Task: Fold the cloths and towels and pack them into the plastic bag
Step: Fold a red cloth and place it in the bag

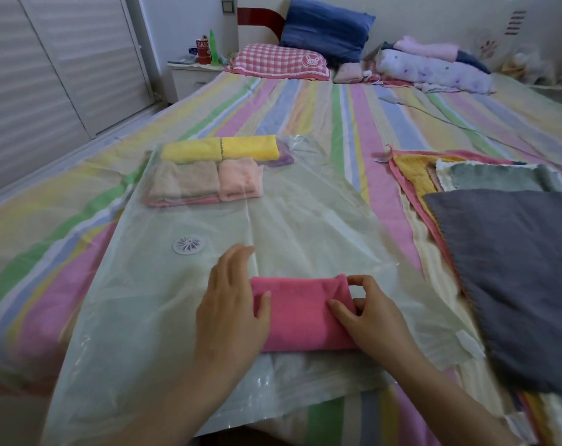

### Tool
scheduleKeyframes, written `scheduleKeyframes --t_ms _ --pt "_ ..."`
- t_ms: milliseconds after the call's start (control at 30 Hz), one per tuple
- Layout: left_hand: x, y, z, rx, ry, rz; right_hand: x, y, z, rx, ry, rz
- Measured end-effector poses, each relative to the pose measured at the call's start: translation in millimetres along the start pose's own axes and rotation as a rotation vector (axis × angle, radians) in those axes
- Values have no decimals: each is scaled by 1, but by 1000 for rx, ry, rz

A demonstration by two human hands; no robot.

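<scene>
Folded bright pink terry cloth (302, 313) lies as a rectangle on the near part of the large clear plastic vacuum bag (289, 220); the bag lies flat on the pastel-striped bed sheet (353, 117).

Left hand (233, 304): palm down, fingers straight and together; it rests on the cloth's left end, thumb laid on the pink surface; it grasps nothing.

Right hand (369, 312): fingers curled at the cloth's right end; forefinger hooked over the far right corner, thumb on top, pinching the fold.

Bag contents, far end, seen through the plastic: folded yellow cloth (220, 149) at the back; folded beige cloth (185, 181) and folded pale pink cloth (239, 178) side by side in front of it; a purple cloth (284, 156) just right of the yellow one. Round white valve (188, 244) sits on the bag between these and the left hand.

Right of the bag: a spread pile of unfolded cloths, a dark grey towel (514, 268) uppermost; grey-green, white, yellow and pink edges show beyond it.
</scene>
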State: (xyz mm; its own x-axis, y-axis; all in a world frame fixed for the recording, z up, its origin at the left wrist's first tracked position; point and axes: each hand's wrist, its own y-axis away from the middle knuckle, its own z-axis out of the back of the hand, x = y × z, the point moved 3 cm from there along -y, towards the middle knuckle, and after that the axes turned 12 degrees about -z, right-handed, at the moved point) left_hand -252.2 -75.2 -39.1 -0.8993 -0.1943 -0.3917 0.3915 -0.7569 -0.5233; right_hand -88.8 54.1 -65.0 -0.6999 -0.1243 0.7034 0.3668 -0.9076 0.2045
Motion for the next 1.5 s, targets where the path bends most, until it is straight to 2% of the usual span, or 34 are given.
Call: scheduleKeyframes --t_ms 67,133,167,233,333,367,433,500,533,600,667,767,867,1033,1200,1400,1500 --pt "-17 -3 -6 74 -67 -314 2 -2 0 -10 24 -6" --pt "-18 -1 -27 289 -188 -513 3 -1 2 -6 65 -8" --pt "-13 2 -37 384 -255 -537 6 0 4 -18 101 7" --pt "-2 7 -49 464 -285 -511 14 4 8 -137 240 138" --pt "4 9 -55 526 -207 -488 38 15 5 -344 484 594" --pt "6 9 -57 520 -154 -489 44 18 1 -312 545 719" --pt "15 6 -58 500 114 -387 51 19 -11 -62 662 790" --pt "19 0 -42 358 549 -125 54 16 -17 143 792 732" --pt "22 -2 -31 220 662 -37 55 12 -17 195 855 693" --pt "22 -3 -6 -6 608 -25 57 7 -16 255 931 634" --pt "14 -1 13 -63 491 -116 61 5 -18 264 960 638" --pt "-6 9 22 132 477 -277 64 3 -24 224 1018 651" --pt "-17 25 18 314 329 -463 66 3 -24 198 1020 638" --pt "-15 42 6 522 113 -627 55 5 -5 281 980 491" --pt "-14 43 0 571 20 -667 31 4 16 271 946 344" --pt "-10 38 3 646 110 -543 0 5 40 154 952 280" --pt "-13 37 8 647 104 -543 -5 9 48 113 909 242"
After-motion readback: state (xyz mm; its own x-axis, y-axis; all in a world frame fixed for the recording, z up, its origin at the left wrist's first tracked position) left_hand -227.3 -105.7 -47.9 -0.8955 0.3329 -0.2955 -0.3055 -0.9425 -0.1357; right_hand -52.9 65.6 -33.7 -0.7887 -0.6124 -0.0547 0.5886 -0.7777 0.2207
